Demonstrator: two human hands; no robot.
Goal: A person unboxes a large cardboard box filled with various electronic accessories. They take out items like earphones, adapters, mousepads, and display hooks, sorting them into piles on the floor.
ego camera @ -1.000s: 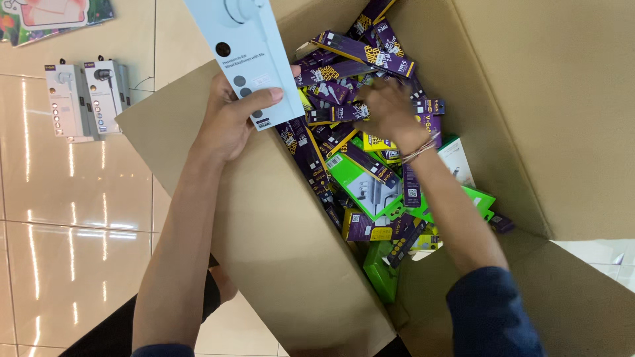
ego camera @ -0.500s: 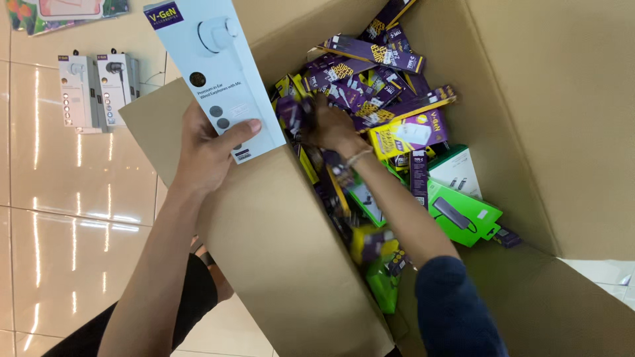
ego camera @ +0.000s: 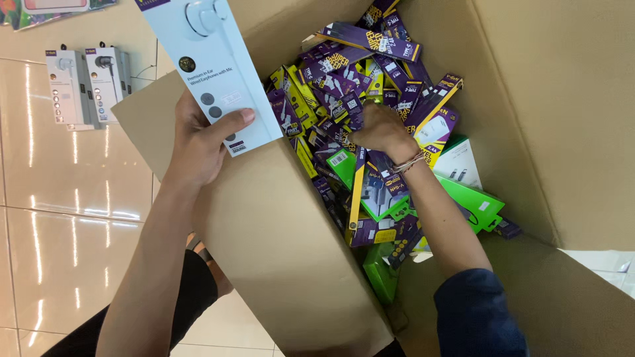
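Observation:
My left hand [ego camera: 202,142] holds a long pale blue earphone package [ego camera: 211,66] upright over the left flap of a big cardboard box [ego camera: 278,225]. My right hand [ego camera: 380,129] reaches down into the box, its fingers buried among several purple and yellow accessory packs [ego camera: 350,73]; whether it grips one I cannot tell. Green packs [ego camera: 473,201] and a white one [ego camera: 458,165] lie beside my right forearm, which wears a thin bracelet.
Two white earphone packages [ego camera: 83,86] lie side by side on the glossy beige tiled floor at the upper left. A colourful flat package [ego camera: 40,10] shows at the top left corner. The box's tall right flap [ego camera: 562,112] stands on the right.
My right hand has moved through the packs from the right side to the middle of the pile, shifting several. The pale blue package in my left hand stays held, moved slightly.

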